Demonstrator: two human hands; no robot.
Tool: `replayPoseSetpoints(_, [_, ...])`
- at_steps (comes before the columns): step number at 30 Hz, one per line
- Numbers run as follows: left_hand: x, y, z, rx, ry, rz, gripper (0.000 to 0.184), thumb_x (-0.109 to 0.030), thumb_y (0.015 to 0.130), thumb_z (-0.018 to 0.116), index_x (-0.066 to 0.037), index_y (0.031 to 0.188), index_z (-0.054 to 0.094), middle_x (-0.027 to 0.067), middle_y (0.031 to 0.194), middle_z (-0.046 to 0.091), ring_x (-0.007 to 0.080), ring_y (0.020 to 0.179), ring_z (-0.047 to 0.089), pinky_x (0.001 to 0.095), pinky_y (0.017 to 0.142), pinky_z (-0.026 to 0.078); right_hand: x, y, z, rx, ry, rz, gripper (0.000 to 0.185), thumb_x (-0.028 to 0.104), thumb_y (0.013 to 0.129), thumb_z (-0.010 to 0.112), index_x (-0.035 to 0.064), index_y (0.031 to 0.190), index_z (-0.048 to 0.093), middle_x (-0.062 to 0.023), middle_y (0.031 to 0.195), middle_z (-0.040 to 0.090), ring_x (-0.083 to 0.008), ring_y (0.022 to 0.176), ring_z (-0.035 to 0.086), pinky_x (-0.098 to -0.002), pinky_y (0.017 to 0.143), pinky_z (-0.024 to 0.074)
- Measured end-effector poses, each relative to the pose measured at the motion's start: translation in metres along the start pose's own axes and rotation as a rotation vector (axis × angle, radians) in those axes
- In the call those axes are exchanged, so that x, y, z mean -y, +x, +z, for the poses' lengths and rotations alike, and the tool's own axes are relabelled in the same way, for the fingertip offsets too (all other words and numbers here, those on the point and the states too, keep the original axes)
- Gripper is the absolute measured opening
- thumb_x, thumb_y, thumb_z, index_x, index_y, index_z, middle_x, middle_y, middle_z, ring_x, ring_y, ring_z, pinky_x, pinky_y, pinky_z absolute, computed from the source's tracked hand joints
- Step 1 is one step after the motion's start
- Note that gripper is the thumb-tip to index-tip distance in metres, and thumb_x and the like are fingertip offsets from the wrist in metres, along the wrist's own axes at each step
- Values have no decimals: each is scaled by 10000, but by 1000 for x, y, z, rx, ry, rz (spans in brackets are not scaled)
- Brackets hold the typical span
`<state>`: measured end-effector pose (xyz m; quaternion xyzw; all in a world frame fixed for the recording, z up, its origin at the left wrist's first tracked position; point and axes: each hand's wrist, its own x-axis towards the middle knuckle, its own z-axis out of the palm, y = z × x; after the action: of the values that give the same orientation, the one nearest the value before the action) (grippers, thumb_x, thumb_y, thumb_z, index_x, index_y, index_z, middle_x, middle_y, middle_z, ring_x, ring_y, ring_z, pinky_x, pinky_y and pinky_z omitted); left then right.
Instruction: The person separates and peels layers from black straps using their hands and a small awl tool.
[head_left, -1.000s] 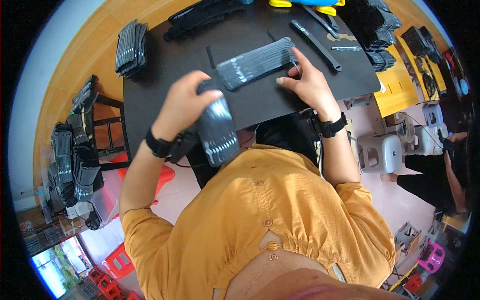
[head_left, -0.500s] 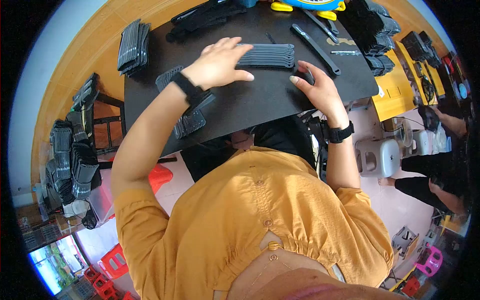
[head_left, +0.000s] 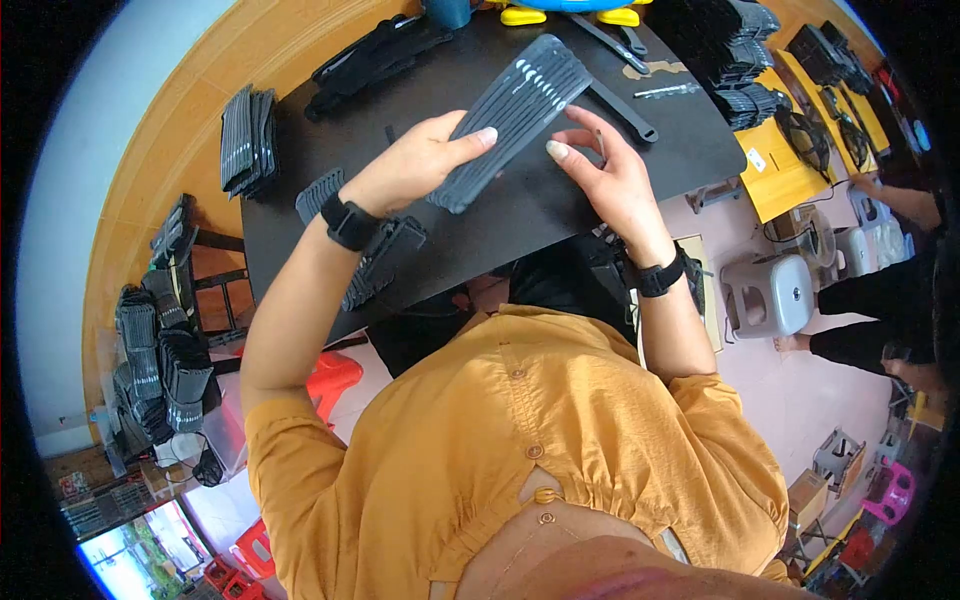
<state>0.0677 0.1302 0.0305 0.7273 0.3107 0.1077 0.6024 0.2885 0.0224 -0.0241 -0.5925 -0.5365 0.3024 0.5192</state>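
Note:
My left hand [head_left: 415, 160] grips a stack of flat dark grey straps [head_left: 525, 100] with rounded ends, its thumb lying across the top. The stack is raised at a slant over the black table [head_left: 480, 245], and pale marks show near its upper end. Beside the stack's right edge is my right hand [head_left: 605, 170], fingers apart and partly curled, with nothing visible in it. A single dark strap [head_left: 625, 115] lies on the table beyond that hand. More bundled straps [head_left: 320, 195] lie by my left wrist, partly hidden by it.
Another strap stack [head_left: 248, 140] stands at the table's left edge. Black pouches [head_left: 375, 65] lie at the back, near a blue-and-yellow object [head_left: 575, 8]. Dark bundles [head_left: 740, 50] are piled at the right. Another person's legs [head_left: 850, 320] and a grey stool [head_left: 768, 297] appear at right.
The strap stack has been lifted from the table and tilted, now in my left hand. My right hand has shifted slightly left, close to the stack. The head view has shifted a little.

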Motion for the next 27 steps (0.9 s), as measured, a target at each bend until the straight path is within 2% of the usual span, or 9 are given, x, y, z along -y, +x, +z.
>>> replayPoseSetpoints(4, [-8,-10,28,-23,-372,39,376,-299,1021,488,-7,1258,496,90,1056,651,120,873,647,244,791,528,18,4,6,-21,308,-1,470,230,909,683,11,1301,543,-55,993,693,-109,859,632,-253,766,507])
replayPoseSetpoints(8, [2,-12,50,-198,-474,169,443,-211,1007,527,14,1369,406,92,1214,593,134,1072,590,280,928,487,28,4,6,37,480,111,421,195,927,666,-5,1279,550,-43,1024,678,-76,896,609,-218,776,490])
replayPoseSetpoints(9, [5,-11,54,-227,-456,226,500,-151,987,559,21,1413,360,91,1288,551,135,1157,537,297,990,447,25,5,8,43,536,87,413,188,925,670,0,1273,554,-36,1026,675,-67,900,604,-203,780,484])
replayPoseSetpoints(15, [12,-22,66,-298,-205,286,504,-89,966,576,30,1410,370,99,1325,533,152,1192,523,307,1023,422,29,7,6,-7,636,1,370,167,922,672,12,1242,569,-27,1018,675,-73,903,615,-206,778,495])
replayPoseSetpoints(20, [3,-31,68,-238,-386,251,528,-86,962,580,15,1432,362,108,1361,512,155,1225,504,307,1042,406,36,11,-6,20,635,54,224,145,912,678,35,1103,637,-23,967,697,-77,869,639,-202,754,495])
replayPoseSetpoints(21, [4,-30,67,-226,-499,248,542,-86,960,583,8,1443,355,110,1369,507,153,1234,497,305,1048,401,37,12,-4,10,641,18,192,163,908,686,51,1061,656,-11,908,699,-44,728,616,-185,614,476])
replayPoseSetpoints(22, [8,-28,65,-232,-506,239,542,-86,960,583,8,1443,355,110,1369,507,153,1234,497,305,1048,401,35,12,-10,57,588,72,179,180,906,690,68,1042,656,17,824,674,-15,558,527,-172,452,377])
replayPoseSetpoints(24, [13,-27,63,-337,-209,409,521,-120,965,587,-7,1433,388,117,1312,551,154,1133,574,283,969,469,30,13,-4,-4,551,69,165,192,911,684,74,1021,651,46,723,624,-5,453,424,-173,379,277])
replayPoseSetpoints(27, [11,-36,64,-367,-190,379,540,-129,952,610,-13,1433,394,157,1292,562,178,1109,598,296,927,503,35,7,4,-72,587,83,190,237,924,673,61,982,633,64,613,523,-9,437,379,-166,404,273])
